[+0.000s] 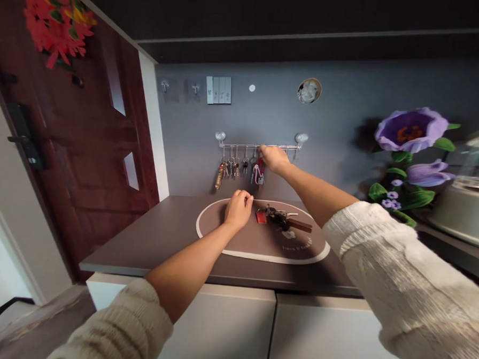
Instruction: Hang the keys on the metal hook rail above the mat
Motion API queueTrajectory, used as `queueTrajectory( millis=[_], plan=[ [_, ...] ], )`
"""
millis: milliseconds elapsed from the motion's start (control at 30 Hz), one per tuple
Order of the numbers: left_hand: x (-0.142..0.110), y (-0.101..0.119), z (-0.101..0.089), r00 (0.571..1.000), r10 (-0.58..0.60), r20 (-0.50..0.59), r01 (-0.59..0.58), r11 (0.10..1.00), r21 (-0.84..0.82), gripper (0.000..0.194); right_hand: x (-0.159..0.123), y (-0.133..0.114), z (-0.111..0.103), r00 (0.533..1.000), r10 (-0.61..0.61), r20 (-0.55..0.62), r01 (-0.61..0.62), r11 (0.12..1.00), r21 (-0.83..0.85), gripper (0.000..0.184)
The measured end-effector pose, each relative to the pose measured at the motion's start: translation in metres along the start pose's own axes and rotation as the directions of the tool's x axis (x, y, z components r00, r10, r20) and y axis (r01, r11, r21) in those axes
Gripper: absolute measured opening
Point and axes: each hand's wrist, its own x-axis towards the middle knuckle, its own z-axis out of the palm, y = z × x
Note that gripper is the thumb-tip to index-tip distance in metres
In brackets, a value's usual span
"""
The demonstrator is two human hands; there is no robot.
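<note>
My right hand [273, 157] reaches up to a clear hook rail [235, 145] on the grey wall, fingers closed at the bar; what they pinch is hidden. Just under its fingertips hangs a key bunch with a red and pink strap [259, 172]. Other keys [235, 166] hang on hooks to the left, one with a patterned, tube-like fob [219, 177]. My left hand [239, 207] is over the oval brown mat [256, 247], fingers curled together; anything inside them is out of sight. Right of it on the mat lies a bunch of keys [278, 218] with a red tag [261, 217].
Purple artificial flowers [411, 132] and a domed appliance [463, 196] stand at the right. Above is a dark cabinet [280, 21]. A brown door [77, 139] is at the left. Wall switches [219, 90] sit above the rail.
</note>
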Motion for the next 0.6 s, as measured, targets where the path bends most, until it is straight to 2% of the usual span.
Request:
queueTrajectory(
  millis=[267,600],
  plan=[
    [0.0,-0.001,0.001,1.0,0.0,0.0,0.0,1.0,-0.01,0.016,-0.012,-0.002,0.01,0.999,0.032,-0.032,-0.03,0.997,0.075,0.028],
    [-0.001,0.001,0.0,0.998,0.03,0.047,-0.032,0.998,0.048,0.016,-0.03,-0.004,0.023,0.987,0.155,-0.05,-0.132,0.941,0.311,0.036]
  ],
)
